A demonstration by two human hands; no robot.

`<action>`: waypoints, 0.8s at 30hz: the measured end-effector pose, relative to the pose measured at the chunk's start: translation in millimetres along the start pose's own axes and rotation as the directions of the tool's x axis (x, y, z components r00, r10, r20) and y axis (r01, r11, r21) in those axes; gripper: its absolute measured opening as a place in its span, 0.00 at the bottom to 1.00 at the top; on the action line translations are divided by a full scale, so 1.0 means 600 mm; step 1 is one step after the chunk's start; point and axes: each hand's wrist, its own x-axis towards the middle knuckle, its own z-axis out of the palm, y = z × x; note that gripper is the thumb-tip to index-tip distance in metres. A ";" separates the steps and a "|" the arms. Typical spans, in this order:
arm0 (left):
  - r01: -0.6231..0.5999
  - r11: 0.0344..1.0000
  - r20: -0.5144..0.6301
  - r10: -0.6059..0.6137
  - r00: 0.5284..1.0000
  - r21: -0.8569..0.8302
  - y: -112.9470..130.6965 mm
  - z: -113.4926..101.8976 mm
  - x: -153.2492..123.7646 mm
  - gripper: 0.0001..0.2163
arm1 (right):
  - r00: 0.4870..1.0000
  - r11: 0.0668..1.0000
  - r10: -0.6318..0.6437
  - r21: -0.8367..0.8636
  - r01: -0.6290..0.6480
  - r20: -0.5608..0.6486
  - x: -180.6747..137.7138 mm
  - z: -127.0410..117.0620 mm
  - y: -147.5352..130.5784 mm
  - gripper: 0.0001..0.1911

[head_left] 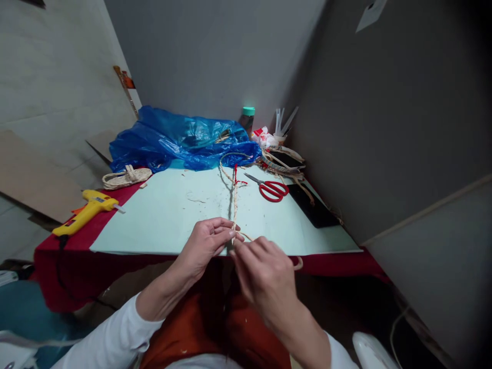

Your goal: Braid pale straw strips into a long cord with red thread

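Note:
A pale braided cord (235,205) runs down the middle of the light green board (165,215) toward me, with red string (236,174) tied at its far part. Near the board's front edge, my left hand (205,238) pinches the braid between thumb and fingers. My right hand (265,271) is closed on a loose strand (245,236) at the braid's near end, just right of my left hand. Its fingertips are partly hidden by the knuckles. Another pale strand curls at the far end of the braid, close to the blue plastic bag.
Red-handled scissors (272,190) lie right of the braid, near a black flat object (315,207). A yellow glue gun (86,210) and a small woven shoe (126,178) sit at left. A blue plastic bag (172,138), a green-lidded jar (248,118) and woven straps (280,161) stand behind.

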 end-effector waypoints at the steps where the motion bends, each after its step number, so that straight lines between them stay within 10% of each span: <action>1: -0.002 1.000 0.008 0.002 1.000 0.012 0.002 -0.001 0.000 0.13 | 0.997 0.991 0.076 0.110 -0.077 0.018 0.005 -0.011 0.008 0.11; 4: -0.021 0.999 0.055 0.019 0.998 0.037 0.005 -0.003 0.000 0.13 | 0.953 0.885 0.288 0.355 -0.302 0.092 0.032 -0.032 0.030 0.11; 9: -0.062 0.998 0.120 0.059 0.991 0.018 0.006 -0.004 -0.004 0.13 | 0.866 0.720 0.197 0.532 -0.446 0.460 0.068 -0.008 0.047 0.13; 24: -0.199 0.752 0.117 0.162 0.980 0.629 0.048 -0.042 -0.017 0.09 | 0.813 0.461 0.305 0.670 -0.581 0.495 0.055 0.022 0.047 0.14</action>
